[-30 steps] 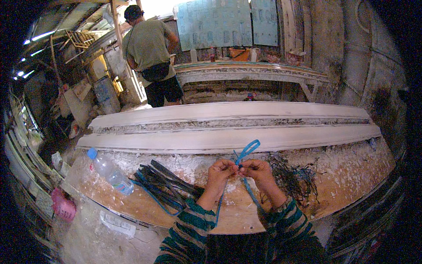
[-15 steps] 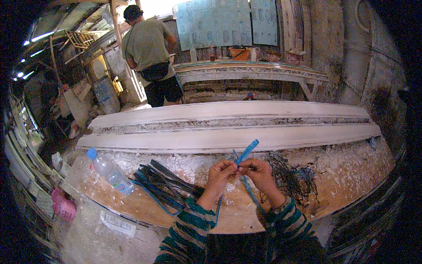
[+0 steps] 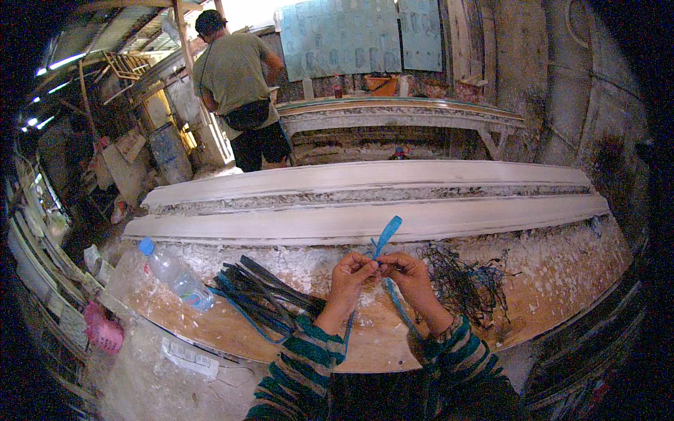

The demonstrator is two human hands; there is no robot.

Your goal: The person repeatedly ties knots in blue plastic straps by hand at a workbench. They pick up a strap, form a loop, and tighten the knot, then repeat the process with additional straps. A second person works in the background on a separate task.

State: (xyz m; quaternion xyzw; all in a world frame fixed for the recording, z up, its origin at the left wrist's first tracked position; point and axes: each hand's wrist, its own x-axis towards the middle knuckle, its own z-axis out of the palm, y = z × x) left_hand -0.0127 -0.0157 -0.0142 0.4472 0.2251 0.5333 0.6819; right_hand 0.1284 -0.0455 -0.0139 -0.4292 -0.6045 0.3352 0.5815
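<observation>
Over the middle of the worktable (image 3: 379, 337), my left hand (image 3: 349, 278) and my right hand (image 3: 409, 278) meet fingertip to fingertip. Both pinch a blue strip (image 3: 387, 233), whose wide end stands up above the fingers and whose tail hangs down by my right wrist. The exact spot where the fingers grip is partly hidden. Left of my hands lies a bundle of black and blue strips (image 3: 263, 291), reaching behind my left wrist. A tangled heap of thin dark strands (image 3: 467, 281) rests just right of my right hand.
A clear plastic bottle with a blue cap (image 3: 173, 270) leans on its side at the left. Two long white moulding pieces (image 3: 365, 221) run across the table's far side. Another person (image 3: 239, 84) stands beyond, at a bench (image 3: 393, 109) holding an orange container (image 3: 382, 85).
The upright end of the blue strip has swung a little left and stands steeper. My right hand has shifted slightly left; my left hand stays nearly in place.
</observation>
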